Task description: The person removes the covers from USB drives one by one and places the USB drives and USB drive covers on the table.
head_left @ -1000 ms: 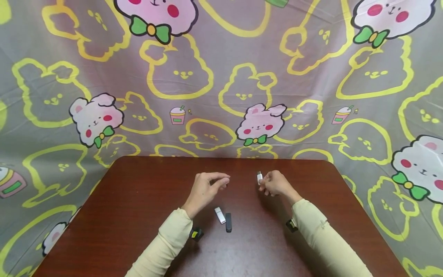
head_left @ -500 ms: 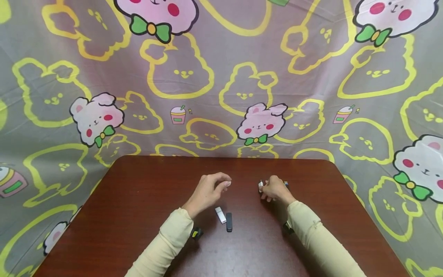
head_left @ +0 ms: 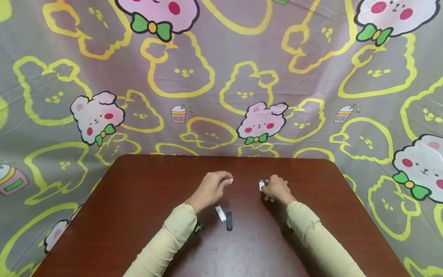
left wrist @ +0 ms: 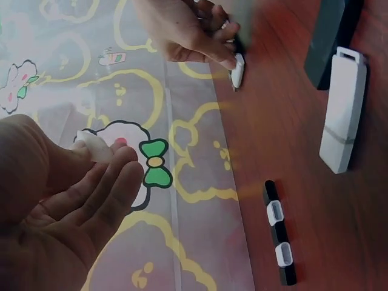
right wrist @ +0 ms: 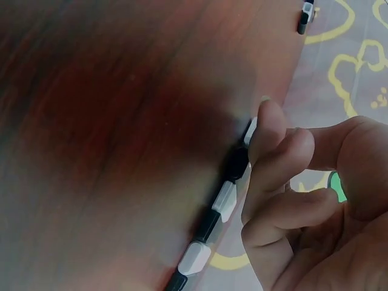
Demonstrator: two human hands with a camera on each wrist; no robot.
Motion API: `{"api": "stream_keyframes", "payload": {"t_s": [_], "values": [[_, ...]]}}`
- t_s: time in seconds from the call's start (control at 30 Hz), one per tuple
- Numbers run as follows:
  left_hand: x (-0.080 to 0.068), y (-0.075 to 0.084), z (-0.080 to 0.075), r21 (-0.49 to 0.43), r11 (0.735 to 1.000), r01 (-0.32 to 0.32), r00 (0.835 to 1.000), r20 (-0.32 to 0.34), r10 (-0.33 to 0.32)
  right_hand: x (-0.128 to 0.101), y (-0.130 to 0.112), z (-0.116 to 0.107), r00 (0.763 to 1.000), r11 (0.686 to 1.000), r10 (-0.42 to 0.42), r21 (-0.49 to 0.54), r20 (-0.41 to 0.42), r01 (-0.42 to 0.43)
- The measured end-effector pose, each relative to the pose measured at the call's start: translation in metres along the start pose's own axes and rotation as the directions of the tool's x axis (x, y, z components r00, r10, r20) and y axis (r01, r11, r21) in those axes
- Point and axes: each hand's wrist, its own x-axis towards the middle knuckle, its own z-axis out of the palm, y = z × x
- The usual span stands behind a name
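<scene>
Two hands are working apart: the right hand [head_left: 275,188] is pinching a white USB drive [head_left: 261,186] at its fingertips, while the left hand [head_left: 212,187] is pinching a white cap [head_left: 230,181].

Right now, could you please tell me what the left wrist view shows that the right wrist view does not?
Only the left wrist view shows the left hand pinching a small white cap, plus a white USB stick and a black stick lying side by side on the table. Only the right wrist view shows, close up, the right hand's fingers at a black strip with white inserts. Both show the right hand, the wooden table and the patterned cloth.
</scene>
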Motion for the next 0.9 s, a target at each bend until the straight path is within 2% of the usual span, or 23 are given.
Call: {"api": "stream_keyframes", "payload": {"t_s": [0.2,0.3,0.47,0.6,0.73,0.9], "values": [[0.007,-0.006,0.009,0.044,0.998,0.033,0.999,0.006,-0.033,-0.001,0.001,-0.001,1.0,1.0,0.009,-0.019,0.0,-0.009],[0.012,-0.013,0.013,0.081,0.997,0.021,1.0,0.014,-0.023,-0.003,0.0,-0.005,1.0,1.0,0.008,0.018,-0.012,-0.007],[0.021,-0.028,0.019,0.191,0.982,-0.003,1.0,0.031,-0.003,-0.008,-0.004,-0.023,0.996,0.995,-0.021,0.091,-0.086,0.029],[0.029,-0.037,0.026,0.229,0.973,0.041,0.996,0.068,-0.058,-0.017,-0.012,-0.039,0.988,0.993,-0.059,0.094,-0.14,0.072],[0.039,-0.041,0.038,0.249,0.964,0.091,0.985,0.119,-0.123,-0.03,-0.023,-0.049,0.978,0.989,-0.097,0.089,-0.186,0.115],[0.05,-0.046,0.055,0.303,0.949,0.081,0.968,0.202,-0.147,-0.05,-0.037,-0.052,0.965,0.975,-0.175,0.102,-0.196,0.198]]}}
